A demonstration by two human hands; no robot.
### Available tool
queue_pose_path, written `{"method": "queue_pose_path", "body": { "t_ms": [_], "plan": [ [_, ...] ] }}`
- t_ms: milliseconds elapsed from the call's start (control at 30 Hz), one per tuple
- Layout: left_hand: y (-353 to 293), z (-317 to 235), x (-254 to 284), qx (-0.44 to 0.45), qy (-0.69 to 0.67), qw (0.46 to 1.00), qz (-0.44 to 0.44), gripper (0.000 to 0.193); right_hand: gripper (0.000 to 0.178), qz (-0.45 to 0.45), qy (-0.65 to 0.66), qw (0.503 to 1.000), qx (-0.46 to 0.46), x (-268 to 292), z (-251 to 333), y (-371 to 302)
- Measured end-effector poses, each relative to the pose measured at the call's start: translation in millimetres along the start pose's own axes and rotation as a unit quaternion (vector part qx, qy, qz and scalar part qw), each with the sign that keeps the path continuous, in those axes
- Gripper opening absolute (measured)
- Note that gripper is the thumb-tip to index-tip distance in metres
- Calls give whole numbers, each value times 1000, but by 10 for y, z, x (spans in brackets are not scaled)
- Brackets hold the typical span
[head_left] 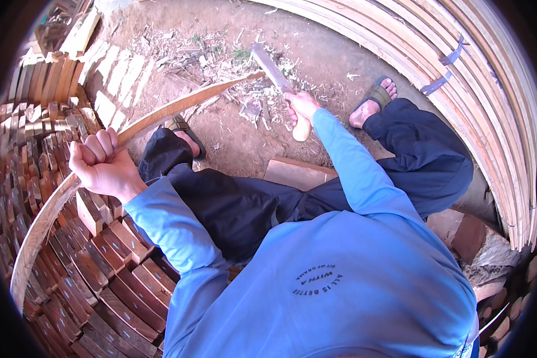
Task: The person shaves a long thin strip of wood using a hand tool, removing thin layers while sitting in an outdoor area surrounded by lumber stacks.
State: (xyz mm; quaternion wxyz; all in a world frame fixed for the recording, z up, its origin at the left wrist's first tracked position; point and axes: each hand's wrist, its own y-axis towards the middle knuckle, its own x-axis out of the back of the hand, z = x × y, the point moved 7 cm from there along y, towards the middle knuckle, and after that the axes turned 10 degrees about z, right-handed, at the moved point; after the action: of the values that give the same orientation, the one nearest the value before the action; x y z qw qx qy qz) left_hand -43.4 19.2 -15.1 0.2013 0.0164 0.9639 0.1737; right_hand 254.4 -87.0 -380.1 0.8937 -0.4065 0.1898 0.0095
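Observation:
My left hand is closed round a long, narrow wooden strip. One end of the strip runs down past my left side; the other reaches out over the ground ahead, its far tip close to the blade. In my right hand is a machete, gripped by its pale handle, whose rounded butt shows below my fist. The blade points up and away to the left, and a small gap seems to separate it from the strip's tip; whether they touch I cannot tell.
Wood shavings litter the dirt between my sandalled feet. Stacked short wooden blocks fill the left side. Long planks, tied with strips, curve along the right. A wooden block lies in front of my seat.

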Motion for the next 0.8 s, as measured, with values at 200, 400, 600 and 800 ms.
{"method": "queue_pose_path", "body": {
  "t_ms": [200, 400, 600, 800],
  "plan": [
    [-13, -40, 25, -10, 48, 997, -61, 44, 23, 53, -17, 998, -40, -345, -290, 60],
    [-14, 1, 8, 4, 14, 1000, -19, 44, 27, 166, 171, 967, -89, -340, -293, -165],
    [-22, -26, 106, -7, 8, 1000, -28, 46, 27, 70, 23, 997, -1, -193, 10, -50],
    [-24, -32, 14, -6, 38, 998, -44, 46, 24, -21, -24, 999, -12, -135, -219, 189]
  ]
}}
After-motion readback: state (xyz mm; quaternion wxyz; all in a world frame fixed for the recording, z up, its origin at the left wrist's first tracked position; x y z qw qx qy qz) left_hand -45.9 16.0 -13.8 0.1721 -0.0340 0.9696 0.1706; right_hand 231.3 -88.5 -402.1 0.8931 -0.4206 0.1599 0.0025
